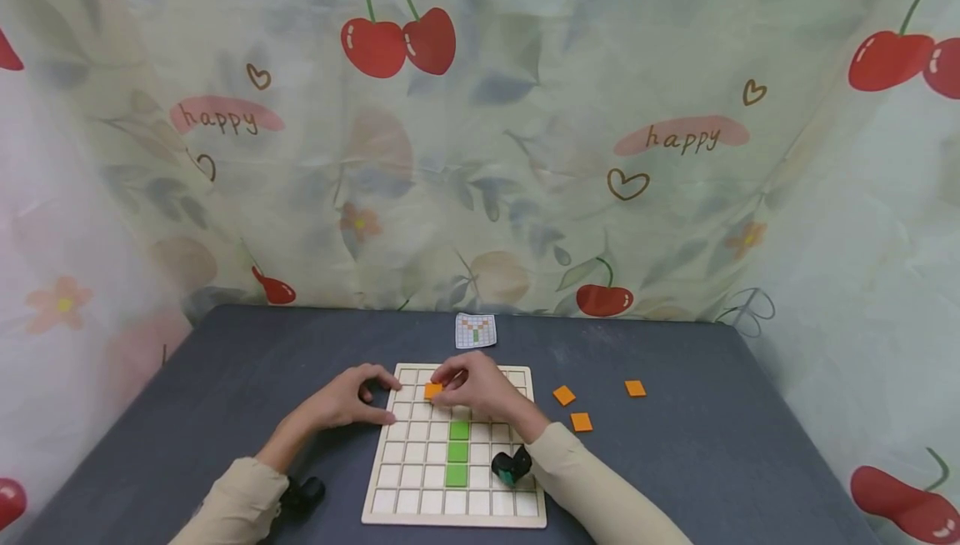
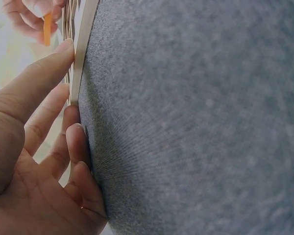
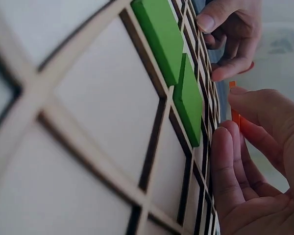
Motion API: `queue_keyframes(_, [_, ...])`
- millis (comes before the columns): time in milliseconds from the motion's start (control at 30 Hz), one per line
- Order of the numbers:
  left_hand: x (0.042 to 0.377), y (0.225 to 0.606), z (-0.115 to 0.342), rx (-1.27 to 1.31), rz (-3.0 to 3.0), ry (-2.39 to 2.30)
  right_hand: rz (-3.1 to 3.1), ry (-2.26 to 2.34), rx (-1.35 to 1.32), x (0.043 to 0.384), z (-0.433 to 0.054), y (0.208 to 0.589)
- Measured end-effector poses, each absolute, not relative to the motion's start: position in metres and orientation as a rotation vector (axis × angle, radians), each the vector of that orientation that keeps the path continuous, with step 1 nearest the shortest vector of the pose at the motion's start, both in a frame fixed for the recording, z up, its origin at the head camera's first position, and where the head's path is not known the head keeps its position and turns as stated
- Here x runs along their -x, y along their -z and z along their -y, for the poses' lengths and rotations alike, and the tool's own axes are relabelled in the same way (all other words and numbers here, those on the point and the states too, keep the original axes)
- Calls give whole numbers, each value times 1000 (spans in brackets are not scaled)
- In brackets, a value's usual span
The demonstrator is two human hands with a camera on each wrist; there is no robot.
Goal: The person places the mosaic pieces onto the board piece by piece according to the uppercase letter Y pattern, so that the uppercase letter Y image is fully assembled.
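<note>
A square wooden grid board (image 1: 453,521) with white cells lies on the dark table. Three green tiles (image 1: 457,452) sit in one column near its middle. My right hand (image 1: 480,388) pinches an orange tile (image 1: 432,391) between thumb and fingers over the board's upper left part. In the right wrist view this tile (image 3: 235,115) appears edge-on, apart from the green tiles. At the board's left edge, my left hand (image 1: 347,399) touches the rim with thumb and index finger spread apart. The left wrist view shows its other fingers (image 2: 77,142) loosely bent beside the rim.
Three loose orange tiles (image 1: 581,422) lie right of the board. Behind it is a small card (image 1: 476,331) printed with a coloured grid pattern. A patterned cloth (image 1: 480,153) hangs at the table's back and sides. Dark wrist gear (image 1: 512,466) on the right arm covers some cells.
</note>
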State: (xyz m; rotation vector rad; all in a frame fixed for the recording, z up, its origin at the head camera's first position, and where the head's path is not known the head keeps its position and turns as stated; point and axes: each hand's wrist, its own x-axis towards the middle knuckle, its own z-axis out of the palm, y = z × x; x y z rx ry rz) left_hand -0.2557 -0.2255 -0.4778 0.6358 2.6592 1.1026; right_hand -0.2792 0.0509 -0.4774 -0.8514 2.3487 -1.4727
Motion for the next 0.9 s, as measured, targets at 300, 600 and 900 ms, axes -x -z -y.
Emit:
queue_keyframes(300, [257, 477, 225, -673, -2660, -1091, -2408, 1417, 823, 284, -42, 474])
queue_keyframes(600, [257, 477, 226, -682, -2655, -1091, -2471, 1325, 830, 287, -34, 473])
queue_keyframes(900, [256, 478, 225, -676, -2651, -1089, -2487, 1292, 849, 287, -30, 471])
